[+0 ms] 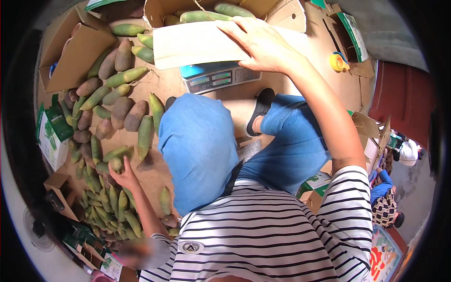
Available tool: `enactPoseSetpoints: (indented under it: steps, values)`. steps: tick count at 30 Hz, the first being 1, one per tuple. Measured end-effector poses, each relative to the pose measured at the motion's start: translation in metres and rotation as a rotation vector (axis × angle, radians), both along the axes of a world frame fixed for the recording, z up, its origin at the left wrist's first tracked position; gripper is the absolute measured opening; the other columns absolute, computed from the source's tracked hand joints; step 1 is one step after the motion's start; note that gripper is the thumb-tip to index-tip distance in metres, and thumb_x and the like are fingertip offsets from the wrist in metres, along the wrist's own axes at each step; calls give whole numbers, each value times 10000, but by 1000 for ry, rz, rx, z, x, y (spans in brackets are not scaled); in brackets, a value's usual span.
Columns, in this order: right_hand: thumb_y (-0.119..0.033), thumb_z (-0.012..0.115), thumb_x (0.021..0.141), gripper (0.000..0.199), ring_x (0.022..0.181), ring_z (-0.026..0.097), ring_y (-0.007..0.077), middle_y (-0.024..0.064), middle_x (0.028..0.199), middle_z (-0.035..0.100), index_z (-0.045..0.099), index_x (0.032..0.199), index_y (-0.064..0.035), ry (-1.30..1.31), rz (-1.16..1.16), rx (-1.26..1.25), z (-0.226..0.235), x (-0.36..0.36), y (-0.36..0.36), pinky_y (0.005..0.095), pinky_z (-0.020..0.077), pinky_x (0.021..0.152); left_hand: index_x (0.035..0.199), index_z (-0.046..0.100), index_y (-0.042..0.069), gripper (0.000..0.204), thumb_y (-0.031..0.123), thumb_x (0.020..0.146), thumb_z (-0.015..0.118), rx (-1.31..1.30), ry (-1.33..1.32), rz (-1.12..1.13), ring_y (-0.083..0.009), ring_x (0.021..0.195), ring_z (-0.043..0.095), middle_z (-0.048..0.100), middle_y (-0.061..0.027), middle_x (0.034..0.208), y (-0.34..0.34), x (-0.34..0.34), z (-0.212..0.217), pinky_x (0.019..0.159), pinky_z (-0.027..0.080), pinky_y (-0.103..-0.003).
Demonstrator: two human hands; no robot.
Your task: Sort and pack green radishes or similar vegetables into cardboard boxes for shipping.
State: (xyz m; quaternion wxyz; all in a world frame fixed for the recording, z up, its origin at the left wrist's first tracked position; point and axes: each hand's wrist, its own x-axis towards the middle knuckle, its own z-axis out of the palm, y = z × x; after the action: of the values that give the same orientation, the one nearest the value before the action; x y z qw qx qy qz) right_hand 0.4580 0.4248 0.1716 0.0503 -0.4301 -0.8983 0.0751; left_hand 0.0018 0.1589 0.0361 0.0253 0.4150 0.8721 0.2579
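At the lower left, my left hand (pixel 124 176) is closed round a green radish (pixel 115 164), whose blunt end points up at me. Below and beside that hand lies a pile of green radishes (pixel 112 199). My right hand (pixel 263 44) lies with spread fingers across the pale outer flap (pixel 197 44) of a cardboard box, thumb near the flap's lower edge. Inside the box are several long green radishes (pixel 204 17). Under the flap shows a digital scale (pixel 213 79) with a blue top, and the box appears to sit on it.
Brownish, stout roots (pixel 123 110) and more radishes spread over the floor at left. An open carton (pixel 77 51) stands at upper left, a green-and-white carton (pixel 55 134) below it. Yellow tape (pixel 337 62) lies at right. Another person (pixel 383 190) sits at far right.
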Motion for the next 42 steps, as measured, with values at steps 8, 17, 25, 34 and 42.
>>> enactPoseSetpoints:
  steps: [8, 17, 25, 34, 42]
  values:
    - [-165, 703, 690, 824, 1262, 431, 364, 207, 1355, 430, 339, 1429, -151, -36, -11, -59, 8, -9, -4, 450, 362, 1069, 1158, 523, -47, 345, 118, 890, 663, 1041, -750, -367, -223, 1049, 595, 586, -138, 1149, 167, 134, 193, 927, 521, -343]
    - [-199, 741, 673, 748, 1126, 498, 322, 153, 1129, 524, 437, 1347, -88, 54, 52, 100, -5, -1, -2, 426, 401, 962, 1200, 571, 18, 325, 242, 964, 571, 524, -739, -570, -185, 1110, 563, 591, -89, 1189, 218, 157, 147, 950, 457, -346]
    - [-184, 741, 680, 853, 1186, 482, 335, 172, 1264, 494, 352, 1437, -136, 8, 24, 83, 1, -1, 0, 426, 392, 1013, 1119, 583, -12, 443, 234, 782, 732, -454, -421, -532, -379, 990, 585, 603, -232, 1054, 89, 38, -99, 866, 474, -410]
    - [-186, 744, 673, 854, 1216, 466, 362, 182, 1318, 466, 362, 1437, -155, -13, 8, 63, 0, -4, -1, 437, 384, 1038, 1195, 475, -10, 621, 268, 735, 785, -640, -188, -400, -405, 1043, 572, 574, -256, 1123, 61, 61, -154, 902, 469, -440]
    - [-164, 762, 625, 933, 1217, 447, 375, 184, 1315, 444, 323, 1448, -158, -20, -6, 67, -1, 0, -2, 446, 380, 1047, 1152, 450, -40, 674, 347, 722, 796, -703, -390, -228, -391, 1022, 616, 614, -283, 1083, 72, 72, -173, 866, 489, -414]
